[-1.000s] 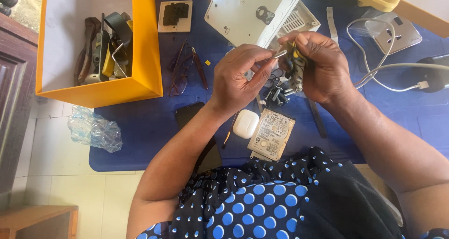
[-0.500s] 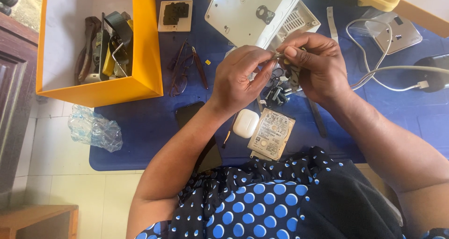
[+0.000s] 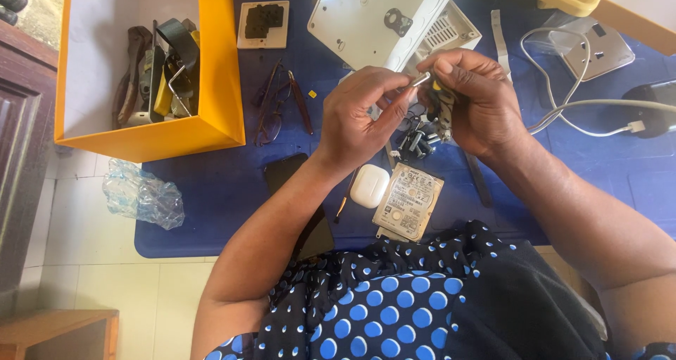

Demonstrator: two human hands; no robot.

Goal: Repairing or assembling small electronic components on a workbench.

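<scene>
1. The left hand (image 3: 359,117) pinched the tip of a thin metal rod (image 3: 420,80) between thumb and forefinger, fingers pressed together on it.
2. The right hand (image 3: 475,103) was closed around a small dark circuit part (image 3: 440,113) with a bit of yellow showing at the top; the rod met it just beside the right thumb. How much of the part lay inside the fist could not be told.
3. Judged from this, the step in hand was working the rod into, or against, the part held up above the blue table (image 3: 211,191).
4. Just under the two grips sat a cluster of small black parts (image 3: 415,143); nearer the body lay a white earbud case (image 3: 369,186) and a bare hard drive (image 3: 408,201).
5. Beyond the grips leaned a white plate (image 3: 366,22); well off to the left-hand side stood an orange box (image 3: 218,113) of tools.
6. The next move probably called for a steady right fist and a fine, small push or twist from the left fingertips.
</scene>
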